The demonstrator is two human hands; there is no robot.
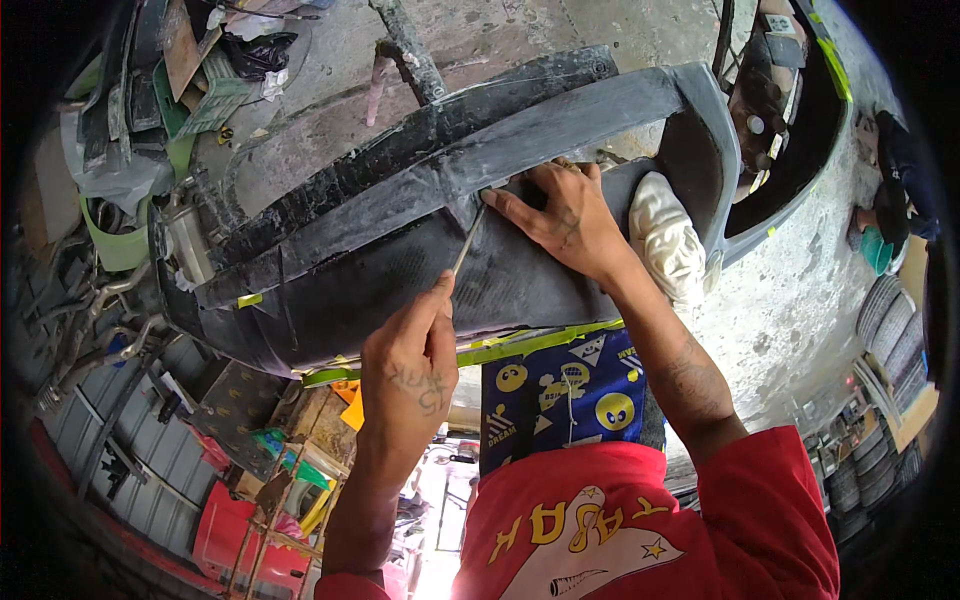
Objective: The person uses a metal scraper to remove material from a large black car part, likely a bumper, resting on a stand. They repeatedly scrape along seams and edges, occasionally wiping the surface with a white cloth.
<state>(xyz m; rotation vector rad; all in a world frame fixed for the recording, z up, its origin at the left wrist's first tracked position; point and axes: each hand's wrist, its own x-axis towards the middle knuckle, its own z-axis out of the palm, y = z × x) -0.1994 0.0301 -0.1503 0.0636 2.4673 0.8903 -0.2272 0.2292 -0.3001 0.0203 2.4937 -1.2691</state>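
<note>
A dark grey car bumper (350, 285) with sanded, dusty patches lies across the view in front of me. My left hand (412, 350) is closed around the lower end of a thin, pale rod-like tool (465, 248). The tool slants up to the right, and its tip meets the short upright strut (458, 195) of the bumper. My right hand (565, 215) grips the bumper beside that strut, its fingers curled over the edge of an opening and its thumb by the tool's tip. What the fingertips touch inside is hidden. A crumpled white cloth (665, 240) lies on the bumper right of my hand.
Yellow-green tape (540, 340) runs along the bumper's near edge. Beyond it a metal stand bar (410, 50) rises from the concrete floor. Scrap parts and a green plastic piece (118, 235) crowd the left; another bumper (815, 150) and stacked tyres (885, 320) are at right.
</note>
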